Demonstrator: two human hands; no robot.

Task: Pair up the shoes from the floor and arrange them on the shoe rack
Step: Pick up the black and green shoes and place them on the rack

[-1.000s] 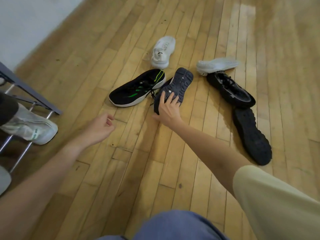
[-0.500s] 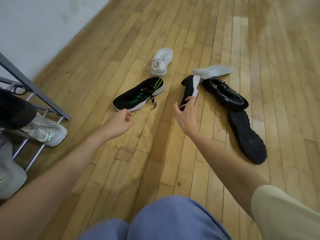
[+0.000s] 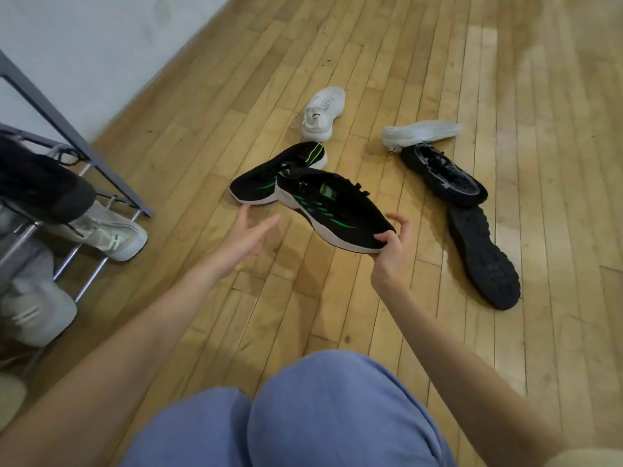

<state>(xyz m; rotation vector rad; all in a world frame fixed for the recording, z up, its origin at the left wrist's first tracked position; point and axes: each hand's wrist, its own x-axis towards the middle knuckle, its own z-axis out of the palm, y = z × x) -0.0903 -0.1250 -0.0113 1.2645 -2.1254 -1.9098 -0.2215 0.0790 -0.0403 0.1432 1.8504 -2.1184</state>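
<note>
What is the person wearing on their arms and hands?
Nothing on the hands: the left hand and right hand are bare, with no gloves, rings or watch showing. Both forearms are bare too. A pale yellow short sleeve shows at the right arm's upper end. The left arm shows no sleeve in this view.

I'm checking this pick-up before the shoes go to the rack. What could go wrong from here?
1. The right hand pinches only the toe end of the black-and-green shoe; held that way, it may slip or swing.
2. Its heel hangs over its mate on the floor and could knock it.
3. The open left hand supports nothing yet.
</note>
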